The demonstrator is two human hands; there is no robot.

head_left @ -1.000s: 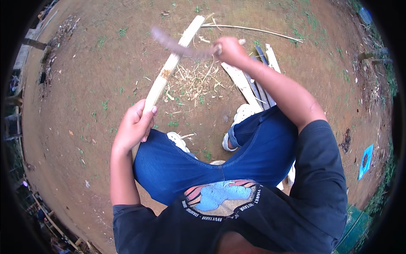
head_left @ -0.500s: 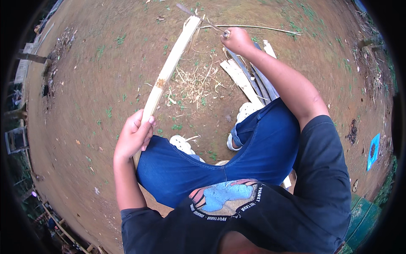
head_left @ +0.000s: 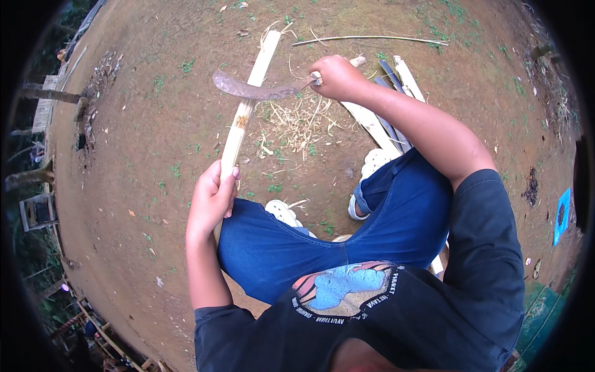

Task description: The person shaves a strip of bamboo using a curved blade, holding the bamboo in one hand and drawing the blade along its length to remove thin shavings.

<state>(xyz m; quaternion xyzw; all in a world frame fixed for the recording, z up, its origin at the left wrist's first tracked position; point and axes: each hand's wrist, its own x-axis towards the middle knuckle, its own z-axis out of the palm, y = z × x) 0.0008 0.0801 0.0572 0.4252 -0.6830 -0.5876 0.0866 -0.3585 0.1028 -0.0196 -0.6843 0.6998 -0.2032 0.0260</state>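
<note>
Soft, diffuse daylight falls fairly evenly on the bare reddish-brown earth (head_left: 139, 204); the long, pale wooden strip (head_left: 233, 142) looks almost washed out. Fisheye distortion bends the outer scene toward black corners.

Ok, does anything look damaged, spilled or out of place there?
The strip has a brown patch partway along, odd against its otherwise pale surface; I can't tell whether it's damage. Loose shavings look messy, scattered on the dirt to its right.
</note>
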